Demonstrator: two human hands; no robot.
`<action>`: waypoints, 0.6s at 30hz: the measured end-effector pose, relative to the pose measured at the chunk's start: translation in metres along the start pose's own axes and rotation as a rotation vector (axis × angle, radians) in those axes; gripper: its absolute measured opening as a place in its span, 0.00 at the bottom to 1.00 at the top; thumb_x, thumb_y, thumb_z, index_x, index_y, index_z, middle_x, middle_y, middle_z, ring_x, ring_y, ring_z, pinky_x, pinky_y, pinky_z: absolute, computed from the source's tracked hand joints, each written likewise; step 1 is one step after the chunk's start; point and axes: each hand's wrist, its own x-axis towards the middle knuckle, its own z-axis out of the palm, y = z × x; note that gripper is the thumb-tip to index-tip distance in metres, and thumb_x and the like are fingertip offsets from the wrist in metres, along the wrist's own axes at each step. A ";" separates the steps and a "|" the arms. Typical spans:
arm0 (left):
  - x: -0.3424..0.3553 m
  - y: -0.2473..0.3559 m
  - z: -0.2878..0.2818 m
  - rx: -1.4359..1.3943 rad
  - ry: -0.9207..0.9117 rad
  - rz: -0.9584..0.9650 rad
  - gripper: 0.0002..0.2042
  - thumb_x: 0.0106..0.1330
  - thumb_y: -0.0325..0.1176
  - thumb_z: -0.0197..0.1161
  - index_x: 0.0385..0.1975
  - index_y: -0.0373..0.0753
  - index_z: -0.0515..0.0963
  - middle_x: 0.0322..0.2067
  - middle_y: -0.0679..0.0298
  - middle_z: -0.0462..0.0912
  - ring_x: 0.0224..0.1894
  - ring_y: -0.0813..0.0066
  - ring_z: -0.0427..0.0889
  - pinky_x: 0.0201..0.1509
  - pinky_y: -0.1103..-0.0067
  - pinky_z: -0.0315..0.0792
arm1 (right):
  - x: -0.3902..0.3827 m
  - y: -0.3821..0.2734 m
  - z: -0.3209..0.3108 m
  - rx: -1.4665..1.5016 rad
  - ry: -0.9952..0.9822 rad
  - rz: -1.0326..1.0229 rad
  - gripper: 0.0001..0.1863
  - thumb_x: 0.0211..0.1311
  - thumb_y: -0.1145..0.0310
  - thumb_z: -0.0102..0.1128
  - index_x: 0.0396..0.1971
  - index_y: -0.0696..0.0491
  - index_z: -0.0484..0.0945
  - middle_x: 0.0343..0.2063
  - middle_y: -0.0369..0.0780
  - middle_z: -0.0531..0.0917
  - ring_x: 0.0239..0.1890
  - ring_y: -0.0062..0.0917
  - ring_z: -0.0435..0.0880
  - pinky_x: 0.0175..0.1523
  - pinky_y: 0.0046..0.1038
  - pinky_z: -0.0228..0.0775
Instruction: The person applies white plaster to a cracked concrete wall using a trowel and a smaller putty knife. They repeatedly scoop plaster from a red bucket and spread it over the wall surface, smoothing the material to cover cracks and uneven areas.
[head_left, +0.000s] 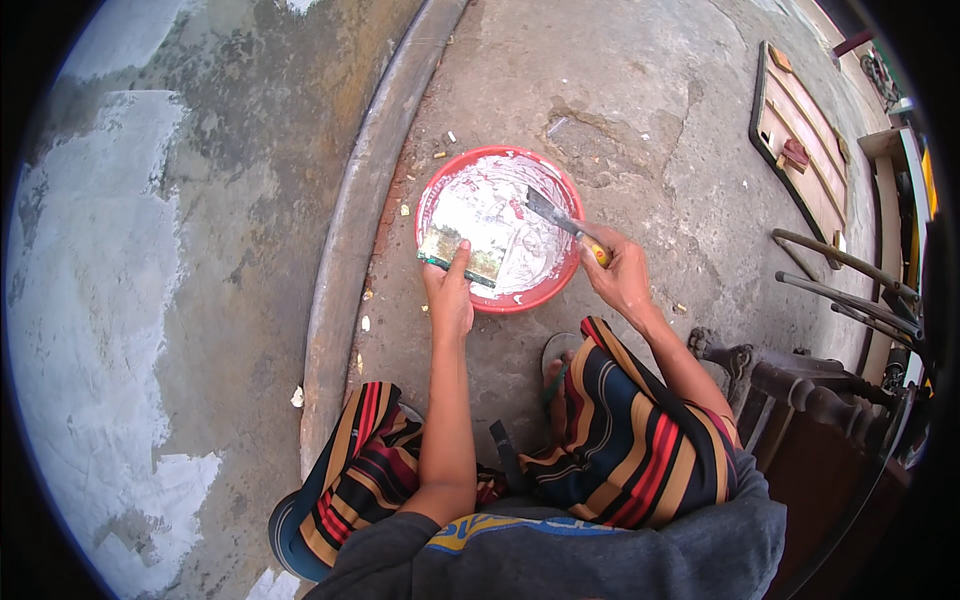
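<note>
A red round basin (pixel 538 288) holds white paste smeared over its inside. My left hand (pixel 448 285) grips a flat rectangular plate (pixel 458 255) with a dark green lower edge and white paste on it, held over the basin's lower left. My right hand (pixel 618 272) is closed around the yellow handle (pixel 598 251) of a putty knife, whose metal blade (pixel 548 213) reaches into the right side of the basin over the paste.
A curved concrete edge (pixel 350 220) runs left of the basin, beside a white-patched surface (pixel 80 300). At upper right lies a framed wooden panel (pixel 790 120). Metal tubes (pixel 860 270) and dark carved wooden furniture (pixel 790 390) are at right. My sandalled feet (pixel 555 365) are below the basin.
</note>
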 end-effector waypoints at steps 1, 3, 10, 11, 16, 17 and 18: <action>-0.001 -0.005 0.002 0.053 -0.017 0.056 0.14 0.67 0.27 0.58 0.49 0.28 0.72 0.42 0.59 0.80 0.43 0.76 0.78 0.47 0.77 0.71 | 0.001 -0.008 -0.001 -0.037 -0.036 0.015 0.17 0.58 0.72 0.59 0.48 0.54 0.80 0.27 0.42 0.80 0.26 0.27 0.78 0.33 0.28 0.70; -0.008 -0.005 0.010 0.348 -0.046 0.104 0.12 0.67 0.29 0.59 0.44 0.26 0.75 0.35 0.59 0.81 0.38 0.77 0.78 0.43 0.78 0.70 | 0.005 -0.035 -0.005 -0.113 -0.106 0.049 0.18 0.54 0.73 0.59 0.47 0.53 0.80 0.34 0.48 0.82 0.33 0.42 0.83 0.39 0.34 0.74; -0.014 -0.016 0.021 0.675 0.013 0.237 0.11 0.67 0.30 0.58 0.36 0.25 0.77 0.26 0.57 0.82 0.29 0.76 0.76 0.35 0.75 0.69 | 0.004 -0.048 -0.007 -0.040 -0.148 0.033 0.19 0.52 0.74 0.60 0.46 0.52 0.81 0.34 0.47 0.82 0.32 0.41 0.83 0.38 0.34 0.74; -0.013 -0.018 0.018 0.667 0.025 0.252 0.11 0.67 0.30 0.58 0.35 0.25 0.77 0.25 0.58 0.82 0.28 0.76 0.76 0.34 0.75 0.69 | 0.003 -0.050 -0.008 -0.029 -0.158 0.032 0.19 0.52 0.73 0.60 0.46 0.51 0.81 0.33 0.47 0.82 0.32 0.41 0.83 0.38 0.34 0.74; -0.007 -0.020 0.011 0.589 0.080 0.293 0.12 0.66 0.31 0.59 0.29 0.26 0.77 0.19 0.63 0.77 0.23 0.81 0.70 0.28 0.76 0.65 | 0.003 -0.050 -0.017 -0.054 -0.193 0.041 0.18 0.50 0.72 0.61 0.45 0.51 0.82 0.33 0.48 0.82 0.31 0.41 0.83 0.38 0.33 0.74; -0.007 -0.020 0.010 0.575 0.093 0.299 0.12 0.66 0.32 0.60 0.28 0.26 0.77 0.18 0.64 0.76 0.22 0.82 0.69 0.26 0.76 0.64 | 0.004 -0.052 -0.021 -0.070 -0.179 0.045 0.18 0.50 0.71 0.61 0.44 0.51 0.82 0.33 0.48 0.82 0.31 0.41 0.83 0.38 0.33 0.74; -0.006 -0.018 0.008 0.580 0.089 0.261 0.13 0.66 0.32 0.60 0.27 0.26 0.77 0.17 0.66 0.75 0.21 0.83 0.68 0.26 0.77 0.63 | 0.005 -0.053 -0.024 -0.086 -0.164 0.048 0.18 0.50 0.71 0.61 0.44 0.51 0.82 0.33 0.48 0.81 0.31 0.41 0.82 0.38 0.33 0.74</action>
